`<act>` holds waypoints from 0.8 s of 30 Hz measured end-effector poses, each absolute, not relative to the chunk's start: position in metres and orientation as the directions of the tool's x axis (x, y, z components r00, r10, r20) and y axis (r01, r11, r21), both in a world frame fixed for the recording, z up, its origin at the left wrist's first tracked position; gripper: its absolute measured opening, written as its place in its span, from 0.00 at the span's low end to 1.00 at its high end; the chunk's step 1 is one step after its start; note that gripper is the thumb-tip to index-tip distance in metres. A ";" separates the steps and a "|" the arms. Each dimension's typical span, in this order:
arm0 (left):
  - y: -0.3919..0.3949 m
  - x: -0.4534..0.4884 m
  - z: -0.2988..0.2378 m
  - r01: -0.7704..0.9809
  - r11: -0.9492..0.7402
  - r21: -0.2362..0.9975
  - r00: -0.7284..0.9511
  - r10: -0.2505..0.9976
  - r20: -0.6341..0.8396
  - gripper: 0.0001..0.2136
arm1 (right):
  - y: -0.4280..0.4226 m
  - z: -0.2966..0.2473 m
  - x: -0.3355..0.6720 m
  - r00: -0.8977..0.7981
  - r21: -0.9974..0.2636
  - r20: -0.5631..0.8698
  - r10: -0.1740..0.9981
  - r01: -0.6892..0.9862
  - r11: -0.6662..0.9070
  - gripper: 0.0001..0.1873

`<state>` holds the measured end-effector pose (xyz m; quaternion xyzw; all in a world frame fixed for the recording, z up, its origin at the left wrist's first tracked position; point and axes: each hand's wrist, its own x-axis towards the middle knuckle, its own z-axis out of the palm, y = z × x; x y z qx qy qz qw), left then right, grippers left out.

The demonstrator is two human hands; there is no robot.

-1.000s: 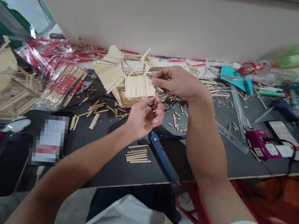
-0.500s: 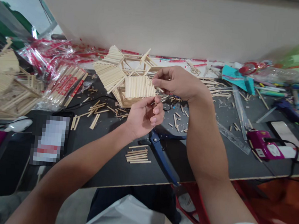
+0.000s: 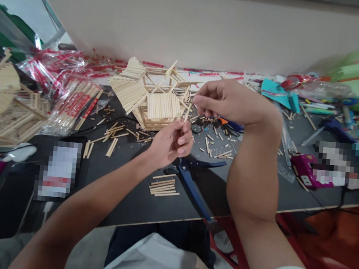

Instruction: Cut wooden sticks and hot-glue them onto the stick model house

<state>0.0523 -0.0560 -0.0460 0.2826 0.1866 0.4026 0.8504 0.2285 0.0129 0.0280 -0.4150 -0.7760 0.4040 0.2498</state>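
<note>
A small wooden stick model (image 3: pixel 163 107), with panels of pale sticks laid side by side on an open frame, stands on the dark table. Just in front of it, my left hand (image 3: pixel 173 141) pinches a short wooden stick (image 3: pixel 188 112), held upright beside the model's front panel. My right hand (image 3: pixel 222 99) hovers right of the model, its fingers drawn together; whatever they hold, if anything, is hidden. Below my left hand are blue-handled cutters (image 3: pixel 190 185) and a small row of cut sticks (image 3: pixel 164 186).
Another stick model (image 3: pixel 9 103) stands at the far left beside plastic-wrapped chopsticks (image 3: pixel 75 102). Phones (image 3: pixel 6 199) lie at the left. A magenta power block (image 3: pixel 305 169), a ruler (image 3: pixel 288 135) and blue-green paper (image 3: pixel 277 93) are on the right. Stick offcuts (image 3: pixel 218 142) litter the middle.
My right hand has moved right, away from the model's front panel. The short stick now stands upright in my left fingers. The view has shifted slightly.
</note>
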 end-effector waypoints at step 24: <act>-0.073 -0.018 -0.081 0.435 -0.363 0.824 0.557 0.827 0.070 0.14 | -0.070 -0.086 0.178 -0.366 -0.789 0.462 0.808 0.246 0.563 0.06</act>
